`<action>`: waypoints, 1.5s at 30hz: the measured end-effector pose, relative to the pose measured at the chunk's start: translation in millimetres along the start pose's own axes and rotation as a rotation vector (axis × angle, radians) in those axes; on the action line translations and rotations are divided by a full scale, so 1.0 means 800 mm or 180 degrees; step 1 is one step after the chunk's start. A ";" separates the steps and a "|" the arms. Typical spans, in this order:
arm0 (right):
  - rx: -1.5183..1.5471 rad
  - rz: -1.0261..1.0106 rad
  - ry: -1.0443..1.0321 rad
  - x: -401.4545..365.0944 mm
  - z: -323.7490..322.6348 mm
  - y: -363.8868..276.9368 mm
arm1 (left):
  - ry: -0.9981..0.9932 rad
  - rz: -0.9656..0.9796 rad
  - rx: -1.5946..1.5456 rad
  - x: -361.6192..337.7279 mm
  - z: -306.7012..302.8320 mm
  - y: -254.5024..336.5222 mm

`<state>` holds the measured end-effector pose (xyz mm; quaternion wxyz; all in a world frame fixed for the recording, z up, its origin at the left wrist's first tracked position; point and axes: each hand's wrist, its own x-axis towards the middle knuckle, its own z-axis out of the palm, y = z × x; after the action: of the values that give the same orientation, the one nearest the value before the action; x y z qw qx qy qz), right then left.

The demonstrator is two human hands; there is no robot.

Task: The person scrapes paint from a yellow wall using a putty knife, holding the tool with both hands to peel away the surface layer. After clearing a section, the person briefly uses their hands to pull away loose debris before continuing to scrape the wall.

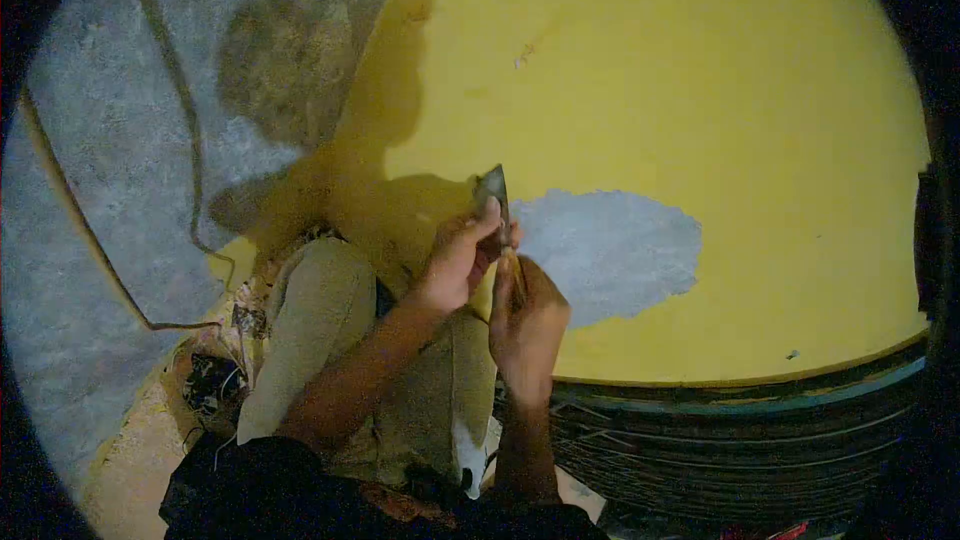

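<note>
A small trowel [496,186] with a pointed dark metal blade and a yellowish handle is held upright in front of me, tip away from my body. My left hand [458,258] is closed around the blade, its thumb lying along the metal. Lower down, my right hand [533,322] grips the handle, slightly blurred. Just right of the hands, an irregular grey patch [615,252] with ragged edges shows on a broad yellow surface [780,140]. Part of the blade and most of the handle are hidden by my fingers.
Bare grey concrete [90,210] lies to the left, crossed by two cables [90,235]. A dark tangled bundle [210,380] sits by my bent leg [325,310]. A dark ribbed structure [720,430] runs below the yellow surface's near edge. My shadow falls across the upper left.
</note>
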<state>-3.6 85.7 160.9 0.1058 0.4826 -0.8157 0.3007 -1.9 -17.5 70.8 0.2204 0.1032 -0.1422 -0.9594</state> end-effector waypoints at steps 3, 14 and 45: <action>-0.0064 0.0177 0.0197 -0.040 0.009 0.016 | -0.0035 -0.0273 0.0025 -0.006 -0.004 -0.019; -0.0178 0.0825 0.0572 -0.056 0.017 0.018 | -0.0096 -0.0593 0.0525 -0.003 0.021 -0.018; -0.0222 0.0472 0.1105 -0.073 -0.002 0.027 | 0.0419 0.0889 0.1612 -0.032 0.055 -0.049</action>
<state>7.3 136.8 127.0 0.2392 0.3581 -0.8285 0.3579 -6.5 38.0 102.7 0.3263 0.1963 -0.3753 -0.8450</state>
